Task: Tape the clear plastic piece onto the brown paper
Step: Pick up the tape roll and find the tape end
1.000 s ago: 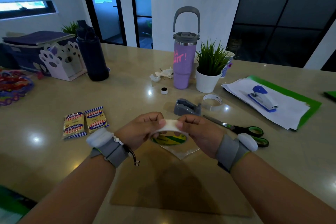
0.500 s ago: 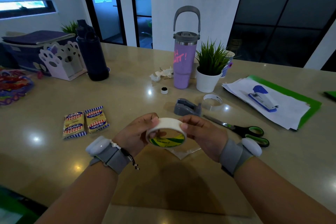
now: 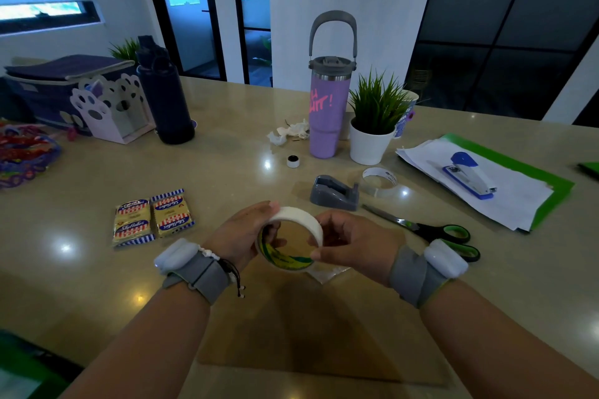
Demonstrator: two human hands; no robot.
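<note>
Nearest the camera, the flat brown paper sheet [image 3: 308, 343] is lying on the glossy beige table [image 3: 81, 285], running between the two forearms and on under the hands. Just past its far edge area, the small clear plastic piece [image 3: 327, 275] is peeking out below the right hand [image 3: 353, 244], resting on the paper; only one corner of it is showing, so its full outline cannot be told.

Above both, the left hand [image 3: 243, 236] and the right hand are closing from either side on a wide white tape roll with a green and yellow core [image 3: 291, 236], which is hanging in the air with its open hole facing the camera. The plastic piece is lying directly below and slightly right of the roll, so the right hand is probably the nearer one for carrying a strip down. No loose tape end is showing; finding it looks like the step in hand.

Farther off, black scissors with green handles [image 3: 434, 233] are lying to the right, well apart from the roll, and a grey tape dispenser [image 3: 334, 193] is sitting beyond the hands.
</note>
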